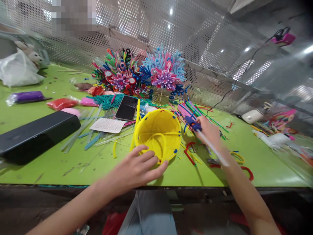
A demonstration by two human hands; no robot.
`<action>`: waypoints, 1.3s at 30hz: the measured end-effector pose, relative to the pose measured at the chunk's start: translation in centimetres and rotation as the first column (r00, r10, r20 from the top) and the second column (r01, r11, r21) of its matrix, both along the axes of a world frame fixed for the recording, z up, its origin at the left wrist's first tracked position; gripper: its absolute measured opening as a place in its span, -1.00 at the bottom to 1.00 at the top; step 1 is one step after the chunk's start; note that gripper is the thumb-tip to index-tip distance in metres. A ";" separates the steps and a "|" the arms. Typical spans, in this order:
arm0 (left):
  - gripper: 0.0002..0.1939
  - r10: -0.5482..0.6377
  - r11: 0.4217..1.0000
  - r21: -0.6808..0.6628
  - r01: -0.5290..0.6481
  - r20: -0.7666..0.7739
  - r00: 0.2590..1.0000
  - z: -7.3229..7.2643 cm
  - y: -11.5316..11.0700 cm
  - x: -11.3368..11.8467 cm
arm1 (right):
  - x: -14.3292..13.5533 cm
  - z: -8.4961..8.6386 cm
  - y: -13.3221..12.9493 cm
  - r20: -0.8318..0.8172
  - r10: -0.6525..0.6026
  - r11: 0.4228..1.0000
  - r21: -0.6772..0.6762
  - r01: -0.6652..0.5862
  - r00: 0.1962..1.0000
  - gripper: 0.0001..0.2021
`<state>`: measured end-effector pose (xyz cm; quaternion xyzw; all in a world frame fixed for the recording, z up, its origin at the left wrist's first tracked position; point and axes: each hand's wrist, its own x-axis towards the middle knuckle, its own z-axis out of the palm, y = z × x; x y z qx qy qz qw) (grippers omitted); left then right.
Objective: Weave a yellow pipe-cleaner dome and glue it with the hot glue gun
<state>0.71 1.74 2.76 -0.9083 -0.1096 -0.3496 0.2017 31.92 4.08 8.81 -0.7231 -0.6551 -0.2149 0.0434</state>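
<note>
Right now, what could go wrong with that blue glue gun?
The left hand is at the near rim of the yellow basket, so if the glue gun in the right hand is hot, a swing that way might burn its fingers.
The black cord runs down by the right hand and could snag.
Stray glue might land on the pipe cleaners beside the gun.

Head view: one camera, worn on the person's head, facing forward and down.
Lap (154,215): bottom centre, beneath the lens, seen steeply from above.
Table (269,174): viewed obliquely, spanning the frame's width, near edge included.
Yellow basket (158,122): close range, near centre, seen into its mouth.
Perforated screen (137,19): farther off, across the top, slanting down rightward; wide field, upper right corner dark.
</note>
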 end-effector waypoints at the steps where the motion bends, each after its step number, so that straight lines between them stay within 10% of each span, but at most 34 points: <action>1: -0.72 0.002 1.000 -0.015 -0.002 0.004 1.000 0.2 0.2 -0.4 | 0.0 -0.3 0.4 0.007 0.011 0.994 -0.107 -0.010 1.000 -0.63; 6: -0.54 0.088 0.993 -0.074 -0.088 -0.009 0.996 1.8 2.7 -2.5 | 0.0 -0.8 0.4 -0.035 0.121 0.911 -0.392 -0.125 0.992 -0.47; 12: -0.75 0.189 0.963 -0.180 -0.199 -0.073 0.979 5.8 8.8 -3.1 | 1.1 -0.6 -0.6 -0.155 0.267 0.857 -0.414 -0.308 0.951 -0.55; 14: -0.52 0.217 0.927 -0.299 -0.227 -0.067 0.974 6.7 10.8 -2.6 | 1.0 -0.8 -0.8 -0.129 0.272 0.859 -0.415 -0.301 0.954 -0.58; 20: -0.61 0.224 0.539 -0.822 -0.180 -0.066 0.972 7.3 13.9 1.0 | -0.6 -0.1 -2.1 0.042 0.265 0.929 -0.279 -0.243 0.963 -0.71; 23: -0.41 0.207 0.460 -0.879 -0.123 -0.029 0.978 7.3 13.8 2.4 | -1.0 0.7 -2.7 0.019 0.367 0.929 -0.053 -0.366 0.930 -0.75; 29: -0.53 0.144 0.178 -0.983 -0.041 -0.015 0.990 7.1 12.6 2.8 | -2.1 1.2 -2.7 -0.105 0.718 0.684 0.294 -0.668 0.689 -0.81; 34: -0.55 0.261 -0.006 -0.995 0.096 0.091 0.961 7.7 10.5 3.4 | -6.0 2.3 -1.8 -0.071 0.806 0.588 -0.019 -0.809 0.587 -0.80; 39: -0.60 0.303 0.006 -0.997 0.071 0.070 0.951 8.2 9.1 3.5 | -10.8 2.2 0.0 0.021 0.772 0.589 -0.399 -0.703 0.635 -0.77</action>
